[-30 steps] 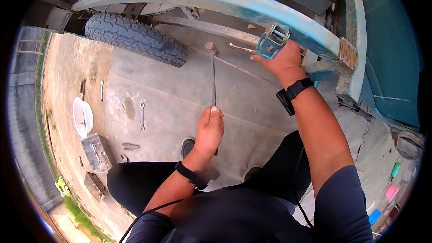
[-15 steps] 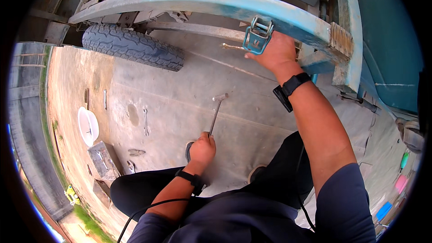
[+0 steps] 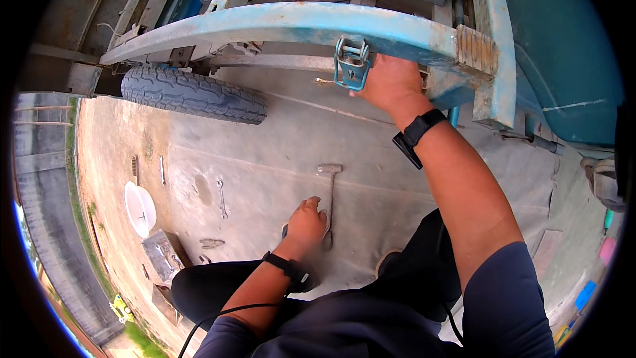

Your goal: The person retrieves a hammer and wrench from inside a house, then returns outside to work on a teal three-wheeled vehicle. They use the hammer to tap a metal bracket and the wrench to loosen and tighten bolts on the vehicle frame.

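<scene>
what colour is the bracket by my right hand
The bracket is teal, seen best in the head view.

The frame rail is patchy turquoise and whitish, the latch bracket teal, the zigzag-treaded tyre grey, the hammer brownish grey, the basin white.

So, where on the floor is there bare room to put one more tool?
Wide bare floor lies between the tyre and the hammer; a smaller patch between the hammer and the nearest wrench to its left. It is crowded around the white basin, grey box and pliers, and by the left hand.
</scene>
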The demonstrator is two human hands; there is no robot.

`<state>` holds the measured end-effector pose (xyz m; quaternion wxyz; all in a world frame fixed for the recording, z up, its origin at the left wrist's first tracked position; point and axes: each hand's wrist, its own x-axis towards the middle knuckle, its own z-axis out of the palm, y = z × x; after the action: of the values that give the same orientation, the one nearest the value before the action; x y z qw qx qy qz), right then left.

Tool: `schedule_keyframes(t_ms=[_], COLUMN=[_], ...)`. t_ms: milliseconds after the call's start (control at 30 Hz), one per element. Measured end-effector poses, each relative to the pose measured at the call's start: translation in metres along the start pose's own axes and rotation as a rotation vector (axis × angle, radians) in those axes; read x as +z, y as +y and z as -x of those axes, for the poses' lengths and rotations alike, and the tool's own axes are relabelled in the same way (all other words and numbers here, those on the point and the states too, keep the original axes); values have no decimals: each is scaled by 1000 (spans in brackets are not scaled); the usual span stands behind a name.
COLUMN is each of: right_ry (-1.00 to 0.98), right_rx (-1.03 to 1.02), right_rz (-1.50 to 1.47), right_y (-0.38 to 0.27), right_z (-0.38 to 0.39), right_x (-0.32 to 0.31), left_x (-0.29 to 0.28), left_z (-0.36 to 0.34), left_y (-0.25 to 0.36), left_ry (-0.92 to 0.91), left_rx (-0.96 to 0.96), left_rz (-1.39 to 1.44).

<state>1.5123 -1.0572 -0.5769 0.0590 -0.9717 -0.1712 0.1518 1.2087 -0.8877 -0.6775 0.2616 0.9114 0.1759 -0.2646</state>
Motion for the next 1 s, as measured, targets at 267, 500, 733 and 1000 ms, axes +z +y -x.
schedule_keyframes(t_ms=[267, 500, 733, 1000], right_ry=[235, 276, 378, 360], right_rx=[-38, 18, -56, -29], right_rz=[-48, -127, -10, -71], right_y=[2, -2, 2, 7], right_z=[7, 8, 9, 2], right_x=[3, 8, 14, 24], left_x=[-92, -118, -114, -116], left_z=[-86, -139, -168, -178], left_y=[73, 101, 95, 106], left_ry=[428, 536, 433, 65], left_rx=[427, 498, 358, 133], left_rz=[-121, -154, 172, 1238])
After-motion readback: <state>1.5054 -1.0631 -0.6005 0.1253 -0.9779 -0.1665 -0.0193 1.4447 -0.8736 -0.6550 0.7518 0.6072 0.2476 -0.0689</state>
